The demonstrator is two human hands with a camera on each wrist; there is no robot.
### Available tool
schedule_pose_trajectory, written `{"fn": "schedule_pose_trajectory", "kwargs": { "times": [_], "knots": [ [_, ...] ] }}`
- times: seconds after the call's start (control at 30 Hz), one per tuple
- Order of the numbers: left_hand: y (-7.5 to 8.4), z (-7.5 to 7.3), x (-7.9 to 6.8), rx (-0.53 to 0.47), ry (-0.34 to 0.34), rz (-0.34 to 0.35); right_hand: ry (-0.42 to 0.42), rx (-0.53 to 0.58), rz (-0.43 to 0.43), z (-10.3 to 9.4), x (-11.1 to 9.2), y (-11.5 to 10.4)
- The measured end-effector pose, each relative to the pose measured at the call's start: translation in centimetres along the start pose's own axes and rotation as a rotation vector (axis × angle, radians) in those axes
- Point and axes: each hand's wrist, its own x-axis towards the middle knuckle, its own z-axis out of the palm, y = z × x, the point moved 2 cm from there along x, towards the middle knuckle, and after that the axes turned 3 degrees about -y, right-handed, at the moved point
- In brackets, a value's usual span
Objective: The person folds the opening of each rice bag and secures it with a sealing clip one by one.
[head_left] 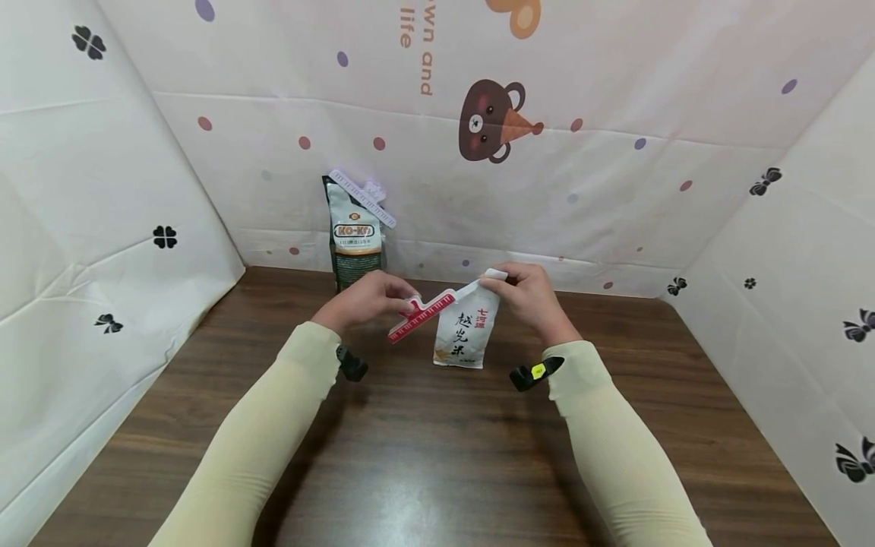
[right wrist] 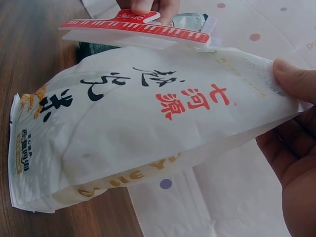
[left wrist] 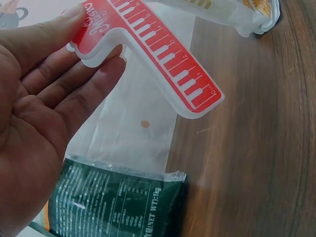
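In the head view my left hand (head_left: 372,298) pinches the handle of a red bag clip (head_left: 420,316) with piano-key markings. One end of the clip reaches the top edge of a white rice bag (head_left: 459,334); I cannot tell whether it bites on it. My right hand (head_left: 532,298) holds the bag's top corner between thumb and fingers, the bag standing somewhat tilted. The right wrist view shows the bag's front (right wrist: 123,108) with black and red characters, and the clip (right wrist: 138,29) held along its upper side, its two bars slightly apart.
Against the back wall stands a green and white KO-KO bag (head_left: 357,247) with a pale lilac clip (head_left: 362,199) across its top. The brown wooden table (head_left: 424,456) is enclosed by white printed sheets (head_left: 601,190) at the back and both sides.
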Motion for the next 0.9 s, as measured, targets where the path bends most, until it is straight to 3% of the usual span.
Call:
{"fn": "schedule_pose_trajectory", "kwargs": {
  "times": [0.33,0.5,0.9],
  "knots": [
    [1.0,0.2,0.6,0.02,0.001,0.044,-0.09,-0.028,0.026,-0.5,0.0,0.3],
    [1.3,0.1,0.9,0.016,-0.001,0.052,-0.127,0.01,0.028,-0.6,-0.2,0.5],
    [2.6,0.2,1.6,0.009,-0.007,0.109,-0.077,0.028,0.073,-0.7,-0.3,0.4]
  ]
}}
